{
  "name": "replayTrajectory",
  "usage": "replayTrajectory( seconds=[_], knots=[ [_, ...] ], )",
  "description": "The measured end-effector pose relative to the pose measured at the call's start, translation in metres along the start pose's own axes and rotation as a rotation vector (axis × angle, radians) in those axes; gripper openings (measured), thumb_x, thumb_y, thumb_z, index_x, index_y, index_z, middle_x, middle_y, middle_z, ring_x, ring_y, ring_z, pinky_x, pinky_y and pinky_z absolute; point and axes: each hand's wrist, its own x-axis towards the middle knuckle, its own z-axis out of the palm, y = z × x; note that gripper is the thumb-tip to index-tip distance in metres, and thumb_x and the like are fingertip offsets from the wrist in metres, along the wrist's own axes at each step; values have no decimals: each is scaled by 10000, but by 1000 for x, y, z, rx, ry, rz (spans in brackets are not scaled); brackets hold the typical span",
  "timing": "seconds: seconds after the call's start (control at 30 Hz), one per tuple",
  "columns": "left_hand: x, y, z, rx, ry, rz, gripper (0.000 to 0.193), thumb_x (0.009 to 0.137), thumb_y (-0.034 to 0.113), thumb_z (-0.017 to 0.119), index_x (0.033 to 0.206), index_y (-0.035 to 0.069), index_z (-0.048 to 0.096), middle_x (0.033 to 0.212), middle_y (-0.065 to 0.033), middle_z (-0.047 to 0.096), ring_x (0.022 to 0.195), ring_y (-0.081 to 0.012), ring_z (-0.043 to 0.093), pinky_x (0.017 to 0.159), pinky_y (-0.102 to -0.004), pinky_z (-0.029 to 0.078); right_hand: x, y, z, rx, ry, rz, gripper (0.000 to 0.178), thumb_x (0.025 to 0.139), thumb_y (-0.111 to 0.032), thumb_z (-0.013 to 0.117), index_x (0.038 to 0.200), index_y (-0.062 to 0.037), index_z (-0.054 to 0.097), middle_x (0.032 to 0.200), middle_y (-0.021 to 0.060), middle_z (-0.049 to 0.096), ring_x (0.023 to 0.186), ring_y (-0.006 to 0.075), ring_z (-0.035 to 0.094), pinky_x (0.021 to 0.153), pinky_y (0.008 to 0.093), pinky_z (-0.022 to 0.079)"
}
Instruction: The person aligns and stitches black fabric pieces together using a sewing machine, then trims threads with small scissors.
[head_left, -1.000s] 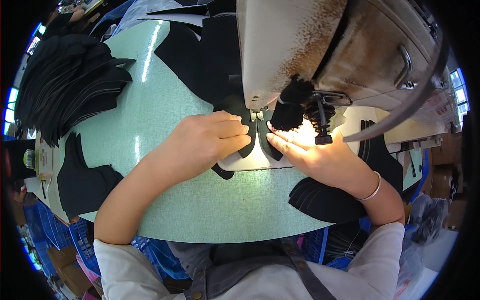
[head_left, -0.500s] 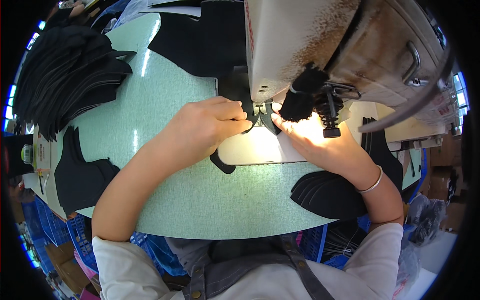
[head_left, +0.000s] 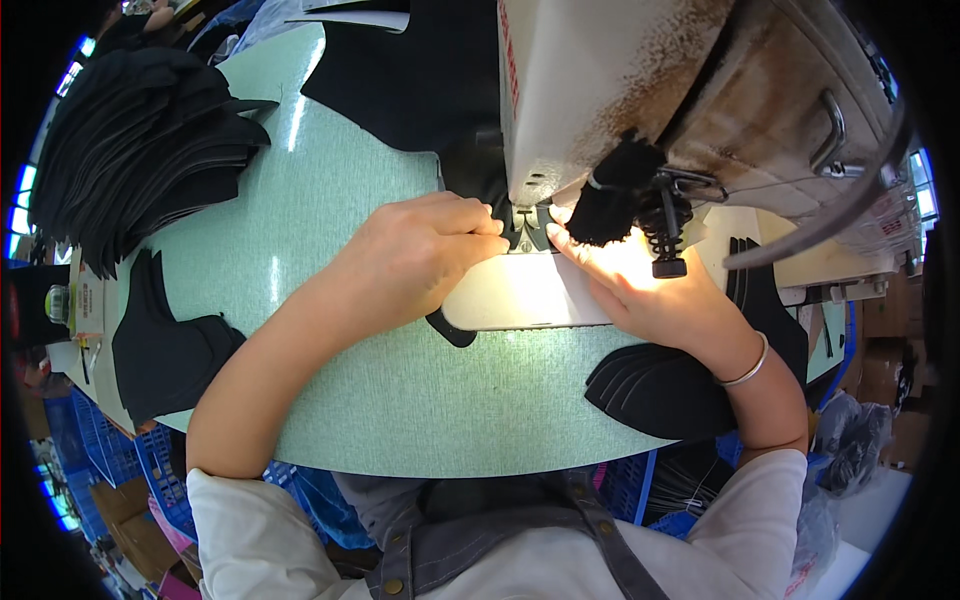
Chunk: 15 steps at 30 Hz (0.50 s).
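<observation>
Under the presser foot of a sewing machine lies a black fabric piece, its near edges bathed in lamp light. My left hand is closed in a pinch on the fabric's left side, just beside the foot. On the other side, my right hand has its thumb and a fingertip closed on the fabric's right edge; a black fuzzy tuft partly covers this hand. Below both hands shows the pale machine bed. A rounded black tip pokes out beside the bed, under my left hand.
A tall stack of black cut pieces stands at far left, with more black pieces nearer me. Fanned black pieces lie by my right forearm. A large black panel spreads behind on the green tabletop. Blue baskets sit below.
The fabric has slid farther under the foot, away from me, so less of its near end shows. Both hands keep their hold, and the view has shifted slightly.
</observation>
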Motion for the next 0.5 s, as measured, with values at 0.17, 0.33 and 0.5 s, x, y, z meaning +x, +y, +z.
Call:
replayTrajectory(
  seconds=[0.17,0.33,0.5],
  knots=[
    [-1,1,3,9,-2,-31,185,747,11,638,923,8,694,923,-72,654,855,-246,644,714,-339,547,2,-4,-4,75,-32,51,330,846,-123,585,1169,-126,646,792,43,649,587,208,590,569,370,460],
    [0,1,6,45,7,-23,206,749,25,650,952,10,679,981,-75,646,887,-250,636,724,-342,544,5,-4,4,169,23,44,399,828,-122,592,1226,-110,620,830,65,647,636,221,596,554,375,452],
    [1,0,7,-5,16,-82,215,759,31,652,971,3,677,993,-82,642,899,-259,629,754,-353,540,0,-4,7,172,-169,131,515,809,-109,600,1323,-99,564,851,74,630,621,235,582,556,378,452]
  ],
)
